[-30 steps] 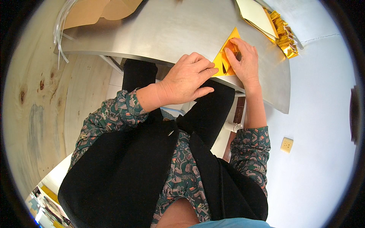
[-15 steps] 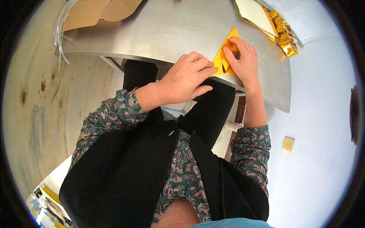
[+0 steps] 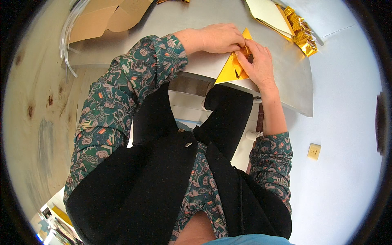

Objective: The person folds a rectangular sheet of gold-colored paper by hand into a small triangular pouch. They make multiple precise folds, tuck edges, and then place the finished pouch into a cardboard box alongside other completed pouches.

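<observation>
A gold foil paper [image 3: 227, 74], folded into a triangle, lies at the near edge of the metal table [image 3: 196, 18]. My left hand [image 3: 222, 38] reaches across from the left, its fingers curled and closed at the paper's upper left edge. Thumb and fingers of my right hand [image 3: 258, 64] pinch a raised fold of the same sheet from the right. A dark gap shows under the fold, beside the right thumb. The left fingertips are partly hidden, but they meet the paper close to the right ones.
At the far right sit a stack of cream sheets [image 3: 269, 17] and a row of folded gold foil pieces [image 3: 301, 32]. An opened cardboard box [image 3: 94, 20] and clear plastic strips [image 3: 64, 43] occupy the far left. A white wall [image 3: 339, 94] borders the right side.
My left hand has moved up and away from the paper's lower left corner to its upper left edge, its fingers now curled. The paper has shifted slightly left; my right hand stays on it.
</observation>
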`<move>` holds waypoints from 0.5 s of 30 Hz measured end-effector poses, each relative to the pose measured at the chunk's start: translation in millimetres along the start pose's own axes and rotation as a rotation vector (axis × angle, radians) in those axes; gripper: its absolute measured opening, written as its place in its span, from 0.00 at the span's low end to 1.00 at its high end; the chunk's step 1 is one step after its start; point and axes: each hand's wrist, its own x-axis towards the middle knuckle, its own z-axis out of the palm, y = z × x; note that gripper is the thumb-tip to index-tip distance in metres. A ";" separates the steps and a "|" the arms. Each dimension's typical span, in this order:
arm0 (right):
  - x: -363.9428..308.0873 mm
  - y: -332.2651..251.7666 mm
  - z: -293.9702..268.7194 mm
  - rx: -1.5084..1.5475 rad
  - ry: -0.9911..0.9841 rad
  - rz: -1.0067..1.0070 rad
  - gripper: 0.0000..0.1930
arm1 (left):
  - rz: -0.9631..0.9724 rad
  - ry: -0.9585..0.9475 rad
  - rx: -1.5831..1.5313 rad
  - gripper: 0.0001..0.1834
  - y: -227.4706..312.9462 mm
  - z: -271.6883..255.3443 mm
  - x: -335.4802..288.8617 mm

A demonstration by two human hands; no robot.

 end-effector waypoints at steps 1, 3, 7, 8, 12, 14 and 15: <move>-1.2 0.1 -0.4 0.003 -0.007 0.009 0.26 | -0.018 -0.047 -0.014 0.15 -3.0 2.5 0.8; -3.3 0.3 -2.1 -0.005 -0.041 0.015 0.27 | 0.005 -0.048 -0.004 0.16 -8.3 4.5 0.3; -9.6 0.2 -2.4 -0.067 -0.094 -0.047 0.33 | 0.009 -0.064 0.040 0.19 -11.2 5.1 -2.0; -11.9 0.1 -2.0 -0.094 -0.100 -0.071 0.34 | 0.008 -0.060 0.046 0.19 -10.4 4.7 -2.5; -16.7 0.1 -0.9 -0.147 -0.160 -0.083 0.39 | -0.018 -0.061 0.079 0.21 -5.7 2.4 -1.9; -17.2 -0.8 0.1 -0.173 -0.172 -0.083 0.40 | -0.044 -0.081 0.065 0.22 -6.2 -1.2 1.0; -17.1 -1.0 -0.4 -0.162 -0.167 -0.084 0.41 | -0.060 -0.099 0.038 0.22 -6.7 -3.1 1.9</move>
